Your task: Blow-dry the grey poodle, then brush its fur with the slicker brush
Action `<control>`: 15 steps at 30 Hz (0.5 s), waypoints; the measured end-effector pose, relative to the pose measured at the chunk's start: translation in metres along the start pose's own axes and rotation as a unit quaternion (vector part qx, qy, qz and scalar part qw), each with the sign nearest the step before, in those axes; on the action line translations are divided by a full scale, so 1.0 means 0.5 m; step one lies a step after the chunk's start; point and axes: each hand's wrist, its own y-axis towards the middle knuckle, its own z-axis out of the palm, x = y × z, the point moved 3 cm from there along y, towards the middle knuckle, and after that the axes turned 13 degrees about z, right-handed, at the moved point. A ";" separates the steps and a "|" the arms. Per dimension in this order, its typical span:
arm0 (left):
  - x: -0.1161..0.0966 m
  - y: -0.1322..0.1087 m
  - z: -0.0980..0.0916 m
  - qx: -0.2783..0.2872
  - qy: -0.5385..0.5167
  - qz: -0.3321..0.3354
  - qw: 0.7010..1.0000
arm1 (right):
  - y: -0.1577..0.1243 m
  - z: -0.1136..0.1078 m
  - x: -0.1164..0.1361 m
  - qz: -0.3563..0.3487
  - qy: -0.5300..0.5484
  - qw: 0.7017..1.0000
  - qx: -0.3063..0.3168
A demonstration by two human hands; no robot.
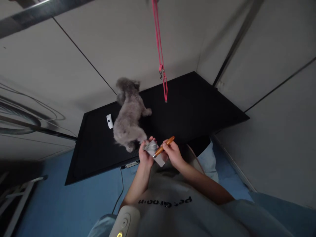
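Note:
My right hand (172, 153) is closed around the orange-brown wooden handle of a slicker brush (170, 141), held in front of my apron. My left hand (145, 155) is at the left edge of the brush's pale, flat head, with its fingers curled around it. A tuft of grey fur (151, 147) lies on the head, close to my left fingertips. Just beyond my left hand a grey, curly-coated dog (129, 117) stands on the black grooming table (182, 108), facing away towards the wall.
White clippers (109, 121) lie on the table left of the dog. A pink grooming loop (165, 87) hangs over the table from above. A grey hose (19, 112) and cables run along the left wall. A white device (125, 220) is at the bottom edge.

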 end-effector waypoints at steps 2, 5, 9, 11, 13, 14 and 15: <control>0.009 0.003 -0.003 0.009 0.018 0.011 1.000 | 0.009 -0.002 -0.020 0.025 0.037 0.998 -0.035; 0.022 0.015 -0.004 0.010 0.046 0.021 0.999 | 0.021 -0.001 -0.046 0.058 0.097 0.993 -0.038; 0.034 0.047 -0.016 -0.008 0.102 0.064 0.993 | 0.049 -0.011 -0.067 0.111 0.153 0.982 -0.025; 0.033 0.070 -0.030 -0.003 0.129 0.080 0.988 | 0.071 -0.032 -0.065 0.100 0.165 0.978 -0.072; 0.021 0.098 -0.047 0.005 0.161 0.089 0.983 | 0.093 -0.053 -0.061 0.089 0.169 0.977 -0.090; 0.011 0.113 -0.055 0.009 0.172 0.090 0.981 | 0.102 -0.062 -0.059 0.086 0.163 0.979 -0.091; -0.001 0.128 -0.061 0.013 0.177 0.091 0.980 | 0.109 -0.070 -0.056 0.084 0.147 0.982 -0.088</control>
